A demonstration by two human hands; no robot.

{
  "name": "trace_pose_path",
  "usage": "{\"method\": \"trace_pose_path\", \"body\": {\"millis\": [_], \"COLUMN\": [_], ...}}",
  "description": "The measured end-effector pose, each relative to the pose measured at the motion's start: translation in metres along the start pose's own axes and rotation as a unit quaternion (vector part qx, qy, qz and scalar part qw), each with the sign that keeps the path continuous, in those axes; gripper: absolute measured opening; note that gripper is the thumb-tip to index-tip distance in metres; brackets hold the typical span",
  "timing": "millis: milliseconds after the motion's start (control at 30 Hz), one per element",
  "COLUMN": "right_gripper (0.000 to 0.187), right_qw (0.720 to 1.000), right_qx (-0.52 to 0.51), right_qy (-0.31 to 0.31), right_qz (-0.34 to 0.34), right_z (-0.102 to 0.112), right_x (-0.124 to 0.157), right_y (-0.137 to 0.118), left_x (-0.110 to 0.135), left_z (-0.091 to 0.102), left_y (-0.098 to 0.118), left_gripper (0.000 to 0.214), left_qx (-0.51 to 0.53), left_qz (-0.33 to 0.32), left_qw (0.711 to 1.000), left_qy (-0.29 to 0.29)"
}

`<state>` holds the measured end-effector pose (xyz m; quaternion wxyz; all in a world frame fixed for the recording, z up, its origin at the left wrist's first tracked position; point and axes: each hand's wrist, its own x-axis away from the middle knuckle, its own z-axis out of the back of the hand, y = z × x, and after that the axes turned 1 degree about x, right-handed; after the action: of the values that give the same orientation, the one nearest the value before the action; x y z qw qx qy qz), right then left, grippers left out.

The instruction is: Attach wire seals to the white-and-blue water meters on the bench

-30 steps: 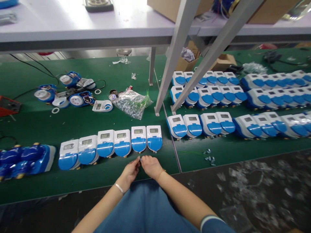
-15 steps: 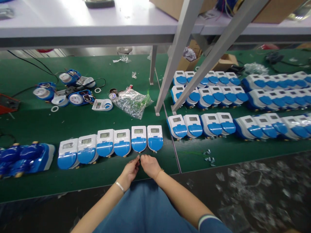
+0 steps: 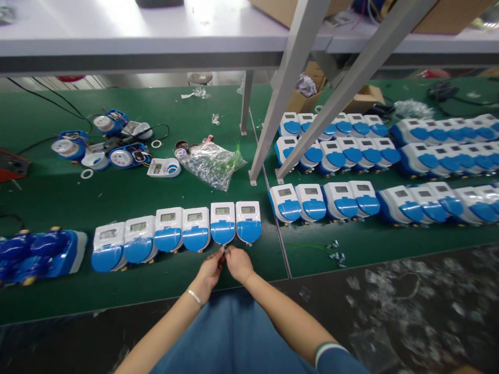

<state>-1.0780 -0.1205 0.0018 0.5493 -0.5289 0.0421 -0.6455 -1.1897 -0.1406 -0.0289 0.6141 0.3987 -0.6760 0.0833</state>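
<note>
My left hand and my right hand meet fingertip to fingertip on the green mat, just below a white-and-blue meter. Both pinch something small at the meter's lower edge; I cannot make out what it is. That meter stands in a row of several like meters running to the left, with another meter at its right. A bracelet sits on my left wrist.
More rows of meters fill the right mat. Opened meters with wires and a clear plastic bag lie further back. Slanted grey frame legs stand mid-bench. Blue meter bodies lie at far left. Plastic scraps litter the floor.
Both hands have crept slightly up toward the meter's lower edge, fingertips still together. The view has shifted a little; nothing else moved.
</note>
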Motion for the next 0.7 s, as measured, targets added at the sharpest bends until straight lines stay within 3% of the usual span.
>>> {"method": "trace_pose_path", "body": {"millis": [133, 200, 333, 400, 600, 700], "right_gripper": [0.03, 0.029, 0.028, 0.031, 0.042, 0.035], "right_qw": [0.998, 0.999, 0.987, 0.981, 0.998, 0.997], "right_qx": [-0.041, -0.031, 0.124, 0.16, -0.009, -0.058], "right_qy": [-0.034, -0.016, 0.063, 0.061, 0.038, 0.023], "right_qz": [-0.028, -0.018, 0.077, 0.096, 0.042, 0.038], "right_z": [0.001, 0.002, 0.001, -0.001, -0.01, 0.0], "right_x": [-0.014, -0.011, 0.003, 0.003, -0.008, 0.006], "right_y": [-0.006, -0.006, 0.001, 0.004, 0.001, 0.007], "left_x": [-0.002, -0.002, -0.001, 0.0, 0.001, 0.005], "left_z": [-0.001, -0.002, -0.003, -0.004, -0.004, -0.003], "left_y": [0.001, 0.0, -0.002, -0.002, 0.0, -0.001], "left_gripper": [0.029, 0.03, 0.03, 0.029, 0.032, 0.033], "left_qx": [-0.007, 0.006, 0.04, 0.044, 0.021, -0.013], "left_qz": [-0.02, -0.022, -0.016, -0.02, -0.053, -0.044], "left_qw": [0.999, 0.999, 0.999, 0.999, 0.998, 0.999], "left_qy": [-0.028, -0.03, -0.002, -0.001, -0.006, 0.016]}}
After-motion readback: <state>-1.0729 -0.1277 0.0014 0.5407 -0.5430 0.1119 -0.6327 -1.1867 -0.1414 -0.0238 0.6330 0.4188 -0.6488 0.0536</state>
